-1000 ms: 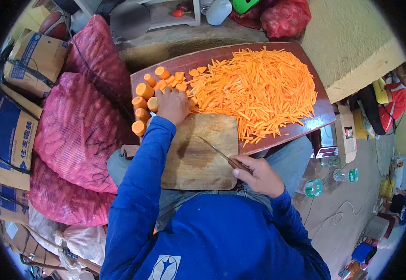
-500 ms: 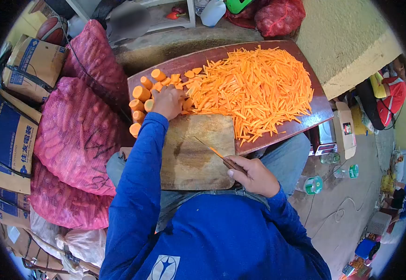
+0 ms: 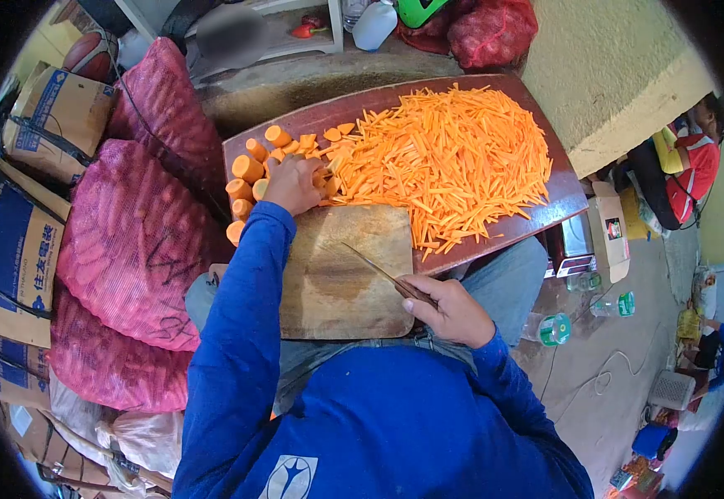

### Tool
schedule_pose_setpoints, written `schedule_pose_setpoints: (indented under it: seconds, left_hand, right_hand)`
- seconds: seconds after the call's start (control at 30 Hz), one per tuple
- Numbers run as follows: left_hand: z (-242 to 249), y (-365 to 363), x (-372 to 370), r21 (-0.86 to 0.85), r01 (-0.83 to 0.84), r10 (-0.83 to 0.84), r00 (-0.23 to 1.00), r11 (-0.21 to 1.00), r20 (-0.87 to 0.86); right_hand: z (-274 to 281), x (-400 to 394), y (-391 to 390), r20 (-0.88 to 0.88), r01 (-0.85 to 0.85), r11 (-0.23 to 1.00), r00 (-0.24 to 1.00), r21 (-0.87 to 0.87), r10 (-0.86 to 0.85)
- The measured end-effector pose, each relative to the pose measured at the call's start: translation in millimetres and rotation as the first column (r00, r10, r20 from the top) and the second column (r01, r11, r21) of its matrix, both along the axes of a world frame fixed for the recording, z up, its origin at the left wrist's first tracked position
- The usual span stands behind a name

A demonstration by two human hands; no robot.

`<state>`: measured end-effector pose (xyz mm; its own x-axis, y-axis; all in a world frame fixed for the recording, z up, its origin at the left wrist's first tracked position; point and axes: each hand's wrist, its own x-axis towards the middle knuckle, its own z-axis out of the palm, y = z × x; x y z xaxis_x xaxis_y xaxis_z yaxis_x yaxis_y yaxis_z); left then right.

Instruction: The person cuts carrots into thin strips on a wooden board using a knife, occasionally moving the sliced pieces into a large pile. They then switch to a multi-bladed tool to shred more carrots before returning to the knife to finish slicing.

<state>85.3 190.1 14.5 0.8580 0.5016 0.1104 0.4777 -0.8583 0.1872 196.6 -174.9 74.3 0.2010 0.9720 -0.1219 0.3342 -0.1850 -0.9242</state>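
Note:
My left hand [image 3: 295, 185] reaches over the far edge of the cutting board, its fingers curled around carrot pieces [image 3: 322, 177]. Beside it stand thick peeled carrot chunks [image 3: 246, 169], on the left end of a dark red wooden table [image 3: 566, 187]. A large heap of carrot sticks [image 3: 458, 150] covers the middle and right of that table. The worn wooden cutting board [image 3: 341, 274] lies across my lap with its top bare. My right hand [image 3: 453, 310] is closed on the handle of a knife [image 3: 383, 274], whose thin blade points up and left over the board.
Pink mesh sacks [image 3: 129, 241] and cardboard boxes [image 3: 17, 241] are stacked at my left. On the floor at right lie plastic bottles [image 3: 555, 329] and an open carton [image 3: 610, 229]. A person in red [image 3: 694, 175] sits farther right, by a concrete ledge [image 3: 620, 91].
My left hand has shifted slightly, and carrot pieces now show more clearly at its fingers. The orange bit along the knife blade no longer shows. The whole view has drifted a little.

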Motion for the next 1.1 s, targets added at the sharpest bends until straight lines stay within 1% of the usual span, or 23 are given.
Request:
schedule_pose_setpoints:
  seconds: [0.07,0.1,0.17,0.2,0.23,0.27,0.33,0.37,0.43,0.47,0.53,0.57,0.63,0.67,0.73,0.77,0.83,0.87,0.93,0.97,1.03,1.07,1.1]
  left_hand:
    - [0.9,-2.1,-1.2,0.009,0.010,-0.011,0.990,1.000,0.143]
    - [4.0,-6.9,-3.2,0.007,0.010,-0.011,0.989,1.000,0.145]
    - [17.5,-27.1,-11.1,0.125,-0.019,-0.026,0.938,0.992,0.345]
    - [25.5,-40.9,-16.6,0.122,-0.018,-0.025,0.938,0.992,0.345]
    - [33.1,-58.9,-24.0,-0.035,0.011,0.002,0.935,0.999,0.354]
    - [33.9,-77.3,-31.5,-0.193,0.039,0.033,0.934,0.980,0.357]
    - [11.4,-113.9,-44.0,-0.236,0.113,-0.008,0.915,0.965,0.404]
    - [10.7,-132.4,-49.6,-0.242,0.105,0.001,0.916,0.965,0.401]
    - [17.0,-162.4,-58.4,-0.157,0.044,0.002,0.958,0.987,0.285]
    - [19.7,-168.7,-61.7,-0.165,0.042,0.007,0.958,0.985,0.286]
    - [23.1,-177.3,-66.3,-0.171,0.069,0.003,0.922,0.983,0.386]
    - [20.1,-177.3,-68.4,-0.173,0.065,0.008,0.922,0.983,0.386]
    - [11.8,-174.6,-74.6,-0.202,0.126,-0.029,0.906,0.971,0.423]
    - [7.9,-173.8,-76.5,-0.203,0.120,-0.024,0.907,0.972,0.421]
    - [2.9,-174.6,-76.8,-0.185,0.172,-0.080,0.903,0.968,0.423]
    - [-2.4,-177.7,-75.8,-0.189,0.169,-0.075,0.902,0.967,0.425]
    - [-9.0,-185.9,-72.6,-0.221,0.148,-0.024,0.876,0.964,0.483]
    - [-10.7,-189.3,-74.5,-0.226,0.149,-0.022,0.874,0.963,0.485]
    - [-0.7,-194.9,-77.0,-0.274,0.191,-0.032,0.868,0.943,0.496]
    - [5.7,-195.9,-78.7,-0.278,0.191,-0.030,0.869,0.941,0.495]
    - [17.2,-194.3,-83.4,-0.239,0.114,-0.017,0.927,0.964,0.374]
    - [16.3,-192.2,-85.9,-0.238,0.109,-0.012,0.927,0.965,0.374]
    - [14.0,-190.1,-89.1,-0.194,0.133,-0.060,0.937,0.972,0.343]
  right_hand:
    - [2.0,1.3,0.6,0.014,-0.001,1.000,1.000,0.012,0.000]
    - [3.3,2.2,0.4,0.004,0.011,1.000,1.000,-0.017,-0.011]
    - [2.2,3.2,-1.4,-0.007,0.023,0.998,1.000,-0.050,-0.023]
    - [-1.2,3.4,-3.1,-0.067,0.069,0.996,0.995,-0.060,-0.073]
    - [-3.6,3.3,-4.6,-0.127,0.114,0.991,0.984,-0.074,-0.123]
    - [-4.3,3.1,-6.0,-0.131,0.113,0.990,0.984,-0.081,-0.123]
    - [-3.8,1.9,-8.0,-0.109,0.152,0.988,0.982,-0.031,-0.154]
    - [-1.4,1.3,-6.9,-0.111,0.145,0.989,0.983,-0.038,-0.148]
    - [7.1,0.3,-4.4,-0.064,0.122,0.990,0.990,-0.065,-0.126]
    - [10.2,-0.1,-2.1,-0.062,0.120,0.990,0.990,-0.073,-0.124]
    - [15.1,-0.9,2.8,-0.073,0.098,0.992,0.992,-0.074,-0.103]
    - [16.4,-0.2,3.7,-0.073,0.094,0.993,0.992,-0.076,-0.099]
    - [17.3,-0.6,6.7,-0.056,0.076,0.988,0.995,-0.131,-0.084]
    - [17.5,-2.1,7.8,-0.058,0.070,0.989,0.995,-0.132,-0.078]
    - [18.0,-5.6,7.2,-0.052,0.051,0.993,0.997,-0.107,-0.057]
    - [18.0,-7.2,6.1,-0.050,0.048,0.993,0.997,-0.111,-0.054]
    - [17.9,-10.1,3.9,-0.139,0.021,0.983,0.989,-0.183,-0.047]
    - [16.2,-11.5,4.5,-0.136,0.022,0.982,0.990,-0.189,-0.048]
    - [11.0,-15.1,6.2,-0.042,0.035,0.997,0.998,-0.074,-0.038]
    - [11.3,-15.4,6.9,-0.043,0.036,0.996,0.998,-0.078,-0.040]
    - [13.4,-15.5,10.7,0.001,0.031,0.998,1.000,-0.051,-0.031]
    - [14.9,-15.4,11.7,0.002,0.026,0.998,1.000,-0.051,-0.026]
    - [16.4,-14.9,12.1,-0.002,0.027,0.998,1.000,-0.059,-0.027]
